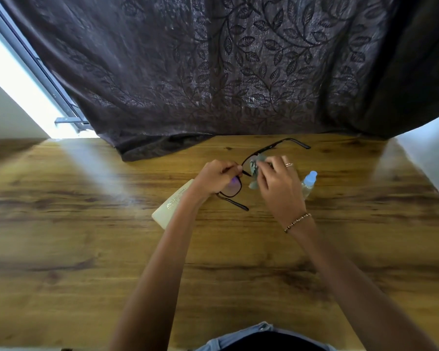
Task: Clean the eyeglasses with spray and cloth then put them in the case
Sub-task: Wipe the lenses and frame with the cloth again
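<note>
Dark-framed eyeglasses (pixel 232 190) with their arms unfolded are held above the wooden table (pixel 86 249). My left hand (pixel 214 177) pinches the frame by the near lens and bridge. My right hand (pixel 276 183) presses a small grey-green cloth (pixel 254 167) against the far lens. One temple arm points away toward the curtain, the other toward me. A cream glasses case (pixel 169 211) lies shut on the table under my left wrist. The small clear spray bottle (pixel 309 182) with a pale blue cap lies just right of my right hand.
A dark leaf-patterned curtain (pixel 213 72) hangs behind the table and drapes onto its far edge. A bright window strip (pixel 18 79) is at the left. White walls flank the table on both sides.
</note>
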Demonstrator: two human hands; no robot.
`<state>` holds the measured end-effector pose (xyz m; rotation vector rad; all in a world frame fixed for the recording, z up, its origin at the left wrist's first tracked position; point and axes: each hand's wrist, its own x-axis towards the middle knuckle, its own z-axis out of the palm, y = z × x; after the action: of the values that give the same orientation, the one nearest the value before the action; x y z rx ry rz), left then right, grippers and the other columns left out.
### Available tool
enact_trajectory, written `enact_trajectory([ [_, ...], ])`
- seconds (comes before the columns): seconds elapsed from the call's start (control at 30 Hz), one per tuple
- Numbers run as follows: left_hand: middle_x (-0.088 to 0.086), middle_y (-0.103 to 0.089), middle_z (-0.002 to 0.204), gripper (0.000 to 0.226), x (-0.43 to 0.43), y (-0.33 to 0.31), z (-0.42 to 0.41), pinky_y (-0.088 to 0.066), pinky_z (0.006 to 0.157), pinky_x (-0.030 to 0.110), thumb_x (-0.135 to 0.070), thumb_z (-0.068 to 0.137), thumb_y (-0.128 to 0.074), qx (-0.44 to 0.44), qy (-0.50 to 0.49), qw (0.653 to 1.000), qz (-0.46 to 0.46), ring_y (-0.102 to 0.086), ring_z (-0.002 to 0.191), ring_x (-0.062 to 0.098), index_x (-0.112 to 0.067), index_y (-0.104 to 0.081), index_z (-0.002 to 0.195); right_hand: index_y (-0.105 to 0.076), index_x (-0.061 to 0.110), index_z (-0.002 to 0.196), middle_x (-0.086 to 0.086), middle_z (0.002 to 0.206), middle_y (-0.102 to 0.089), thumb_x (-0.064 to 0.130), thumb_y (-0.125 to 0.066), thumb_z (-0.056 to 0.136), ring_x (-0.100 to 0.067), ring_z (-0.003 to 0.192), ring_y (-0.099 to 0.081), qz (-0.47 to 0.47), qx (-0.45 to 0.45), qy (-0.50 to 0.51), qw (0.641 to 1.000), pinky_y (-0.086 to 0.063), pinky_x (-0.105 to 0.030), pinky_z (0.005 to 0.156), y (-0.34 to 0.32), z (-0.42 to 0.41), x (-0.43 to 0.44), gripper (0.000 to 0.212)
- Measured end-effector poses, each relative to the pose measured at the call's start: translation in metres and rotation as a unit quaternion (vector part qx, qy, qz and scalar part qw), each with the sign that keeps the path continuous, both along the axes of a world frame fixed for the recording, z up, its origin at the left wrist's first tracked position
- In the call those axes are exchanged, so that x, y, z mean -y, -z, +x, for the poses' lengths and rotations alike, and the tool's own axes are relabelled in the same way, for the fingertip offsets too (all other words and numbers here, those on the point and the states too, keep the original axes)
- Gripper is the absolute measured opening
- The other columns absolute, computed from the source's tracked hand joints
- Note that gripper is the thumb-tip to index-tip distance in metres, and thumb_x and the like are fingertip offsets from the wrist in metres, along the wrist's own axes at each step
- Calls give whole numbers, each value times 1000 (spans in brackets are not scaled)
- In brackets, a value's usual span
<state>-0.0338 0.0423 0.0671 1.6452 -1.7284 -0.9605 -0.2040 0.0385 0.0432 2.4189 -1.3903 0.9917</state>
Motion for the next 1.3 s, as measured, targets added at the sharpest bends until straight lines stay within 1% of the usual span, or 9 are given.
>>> enact_trajectory([
  [0.17, -3, -65, 88, 24, 1, -3, -9, -39, 74, 22, -20, 99, -49, 39, 29, 999, -7, -59, 84, 12, -8, -70, 101, -70, 1, 103, -9, 94, -64, 1, -61, 88, -24, 87, -58, 55, 91, -54, 993, -36, -18, 83, 3, 1, -5, 18],
  [0.3, -3, -67, 90, 24, -2, -5, -12, -40, 76, 20, -22, 99, -50, 42, 31, 999, -6, -59, 86, 11, -8, -70, 102, -71, 2, 103, -9, 88, -64, -1, -63, 86, -21, 76, -62, 43, 129, -29, 990, -47, -21, 70, -7, -2, 6, 19],
  [0.4, -2, -67, 91, 24, -2, -4, -8, -40, 75, 21, -22, 98, -52, 24, -2, 1000, -16, -59, 86, 12, -8, -71, 102, -70, 3, 103, -10, 91, -62, -2, -61, 86, -22, 76, -61, 47, 112, -18, 992, -54, -35, 64, -6, -3, 5, 20],
  [0.57, -1, -69, 93, 24, -3, -2, -5, -41, 74, 22, -21, 99, -50, 38, 5, 999, -4, -62, 90, 15, -9, -71, 101, -69, 2, 106, -8, 99, -64, 1, -61, 88, -19, 88, -62, 74, 104, -87, 988, -50, -23, 81, 0, 0, -9, 20],
  [0.73, 4, -71, 99, 25, -6, -3, -7, -41, 76, 21, -23, 98, -52, 34, -16, 999, -7, -60, 89, 13, -8, -71, 103, -69, 0, 103, -13, 97, -62, -3, -63, 85, -28, 82, -62, 68, 56, -18, 996, -51, -31, 71, -8, -3, 4, 19],
  [0.87, 5, -71, 80, 24, -6, -6, 4, -50, 83, 36, -23, 98, -53, -36, -22, 999, -5, -65, 77, 17, -14, -70, 83, -68, 4, 101, -8, 102, -61, 4, -57, 90, -21, 92, -58, 155, 19, -27, 987, -35, -21, 83, 7, -8, -10, 16],
  [1.03, -1, -71, 84, 23, -4, -19, -4, -49, 86, 33, -23, 98, -53, 18, 3, 999, -28, -66, 86, 16, -10, -72, 94, -70, 9, 93, -2, 91, -64, 6, -60, 88, -9, 80, -56, 186, 196, 7, 963, -36, -3, 78, 11, -5, -12, 12],
  [1.17, 3, -73, 96, 24, -2, -12, -1, -46, 82, 27, -23, 98, -52, 70, -19, 997, -18, -64, 94, 17, -12, -73, 99, -63, 8, 96, -5, 95, -63, 9, -56, 90, -19, 86, -61, 134, 309, 29, 941, -52, -28, 77, -6, -10, -11, 9],
  [1.3, -2, -71, 97, 23, 2, -9, -10, -39, 72, 22, -21, 98, -51, 111, -1, 994, -7, -59, 90, 12, -14, -73, 96, -67, 6, 102, -1, 99, -62, 11, -59, 91, -11, 86, -61, 99, 286, -29, 953, -50, -17, 77, -15, 1, -8, 14],
])
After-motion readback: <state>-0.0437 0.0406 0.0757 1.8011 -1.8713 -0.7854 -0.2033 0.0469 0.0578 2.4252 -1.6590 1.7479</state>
